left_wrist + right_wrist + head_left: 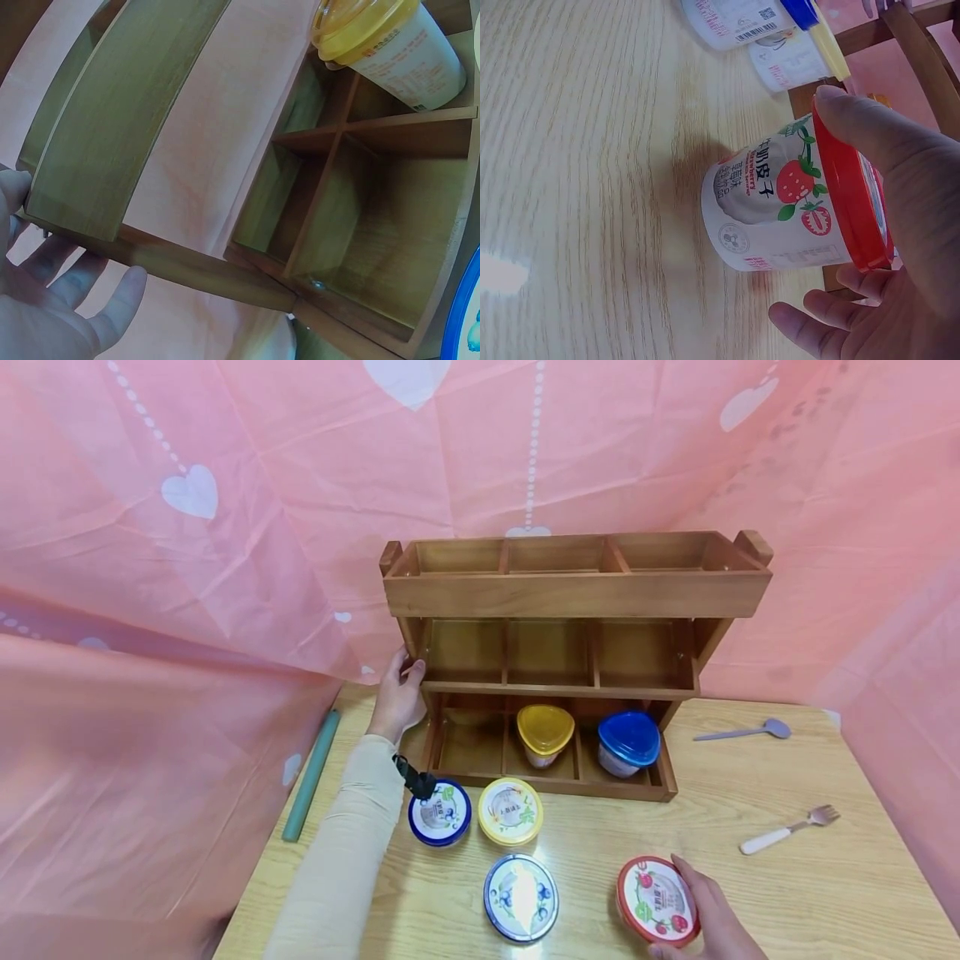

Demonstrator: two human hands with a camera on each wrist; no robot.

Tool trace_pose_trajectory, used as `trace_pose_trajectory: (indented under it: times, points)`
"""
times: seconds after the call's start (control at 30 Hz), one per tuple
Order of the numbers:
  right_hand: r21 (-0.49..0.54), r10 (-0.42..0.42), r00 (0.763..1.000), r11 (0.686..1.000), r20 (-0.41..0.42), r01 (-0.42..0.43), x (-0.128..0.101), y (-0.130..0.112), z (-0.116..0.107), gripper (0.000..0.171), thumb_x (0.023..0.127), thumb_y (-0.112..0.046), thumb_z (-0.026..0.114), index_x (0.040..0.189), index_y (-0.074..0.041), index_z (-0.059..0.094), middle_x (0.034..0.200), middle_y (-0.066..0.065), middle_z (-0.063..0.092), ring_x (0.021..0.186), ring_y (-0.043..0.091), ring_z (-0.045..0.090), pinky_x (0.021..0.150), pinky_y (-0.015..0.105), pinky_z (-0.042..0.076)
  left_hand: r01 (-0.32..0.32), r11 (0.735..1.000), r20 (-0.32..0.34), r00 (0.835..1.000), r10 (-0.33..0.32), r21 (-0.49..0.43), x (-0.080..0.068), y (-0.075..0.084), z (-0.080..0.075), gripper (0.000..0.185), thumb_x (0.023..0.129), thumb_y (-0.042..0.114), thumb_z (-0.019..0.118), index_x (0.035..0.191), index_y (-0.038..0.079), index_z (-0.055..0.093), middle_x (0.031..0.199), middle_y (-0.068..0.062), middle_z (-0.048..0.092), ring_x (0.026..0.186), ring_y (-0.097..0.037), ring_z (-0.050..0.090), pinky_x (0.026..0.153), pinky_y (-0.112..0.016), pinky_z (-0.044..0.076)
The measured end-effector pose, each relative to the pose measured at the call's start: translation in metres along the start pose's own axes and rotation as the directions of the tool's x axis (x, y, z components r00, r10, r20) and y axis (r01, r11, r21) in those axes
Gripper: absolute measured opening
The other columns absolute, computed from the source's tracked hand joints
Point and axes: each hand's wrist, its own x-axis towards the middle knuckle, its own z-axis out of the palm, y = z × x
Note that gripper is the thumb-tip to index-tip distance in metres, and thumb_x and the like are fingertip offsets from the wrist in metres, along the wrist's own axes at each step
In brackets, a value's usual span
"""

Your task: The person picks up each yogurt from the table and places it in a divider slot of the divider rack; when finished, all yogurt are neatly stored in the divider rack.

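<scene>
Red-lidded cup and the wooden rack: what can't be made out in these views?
- Right hand: in the head view the bottom edge cuts off the wrist, and the red-lidded cup hides the fingers.
- Cup's lid print: in the right wrist view the thumb covers it; in the head view it is too small to read.
- Left hand on the rack: its fingertips go behind the side post.
- Rack's bottom-left compartment: shadowed.

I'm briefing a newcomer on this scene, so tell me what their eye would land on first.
The three-tier wooden rack at the back of the table stands out first, with a yellow-lidded cup and a blue-lidded cup in its bottom compartments. The left hand holds the rack's left side. At the front, the right hand grips a red-lidded strawberry cup, beside three more cups on the wood.
</scene>
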Motion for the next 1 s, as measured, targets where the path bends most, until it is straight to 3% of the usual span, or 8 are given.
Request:
trace_pose_trajectory:
  times: [0.3,0.5,0.67,0.77,0.87,1.0]
  points:
    - [0.055,0.077,0.994,0.995,0.073,-0.081,0.004,-0.004,-0.002,0.118,0.070,-0.049,0.085,0.150,0.006,0.018,0.142,0.033,0.037,0.124,0.048,0.047,0.093,0.058,0.050,0.009,1.000,0.009,1.000,-0.008,-0.007,0.000,0.000,0.000,0.054,0.104,0.038,0.046,0.154,0.034,0.028,0.157,-0.003,0.035,0.144,-0.027,0.036,0.119,-0.049,0.030]
    - [0.086,0.169,0.978,0.980,0.121,-0.180,0.004,-0.009,-0.003,0.122,0.069,-0.054,0.084,0.152,0.002,0.014,0.147,0.032,0.032,0.128,0.050,0.043,0.096,0.061,0.048,0.020,1.000,0.006,1.000,-0.020,-0.003,0.000,0.002,0.000,0.054,0.104,0.039,0.046,0.154,0.036,0.028,0.158,-0.002,0.035,0.145,-0.027,0.036,0.118,-0.050,0.031]
    - [0.085,0.189,0.976,0.976,0.108,-0.198,0.005,-0.019,-0.007,0.126,0.066,-0.056,0.085,0.153,-0.001,0.014,0.148,0.029,0.031,0.129,0.049,0.043,0.096,0.060,0.049,0.018,1.000,0.004,1.000,-0.018,0.000,0.000,0.002,0.001,0.054,0.104,0.038,0.046,0.155,0.036,0.027,0.158,-0.003,0.035,0.145,-0.028,0.036,0.118,-0.049,0.031]
    - [0.082,0.154,0.986,0.984,0.066,-0.159,0.007,-0.030,-0.013,0.124,0.066,-0.057,0.085,0.153,-0.002,0.015,0.148,0.028,0.033,0.126,0.047,0.046,0.095,0.059,0.050,0.019,1.000,0.004,1.000,-0.019,0.000,0.000,0.002,0.001,0.054,0.104,0.038,0.046,0.155,0.035,0.027,0.158,-0.003,0.035,0.145,-0.028,0.035,0.118,-0.050,0.031]
    - [0.077,0.065,0.998,0.995,-0.016,-0.064,0.009,-0.043,-0.022,0.118,0.068,-0.053,0.086,0.152,-0.002,0.020,0.145,0.026,0.038,0.123,0.043,0.049,0.093,0.058,0.051,0.017,1.000,0.003,1.000,-0.017,-0.002,0.000,0.001,0.001,0.054,0.104,0.038,0.045,0.155,0.035,0.027,0.158,-0.003,0.035,0.145,-0.027,0.035,0.118,-0.050,0.030]
    - [0.065,-0.037,0.994,0.997,-0.103,0.043,0.015,-0.060,-0.034,0.112,0.070,-0.046,0.087,0.151,-0.003,0.022,0.143,0.022,0.042,0.121,0.039,0.051,0.091,0.055,0.053,0.009,1.000,-0.002,1.000,-0.009,-0.005,0.001,0.000,0.001,0.054,0.104,0.037,0.045,0.155,0.034,0.028,0.158,-0.004,0.035,0.145,-0.027,0.036,0.119,-0.049,0.030]
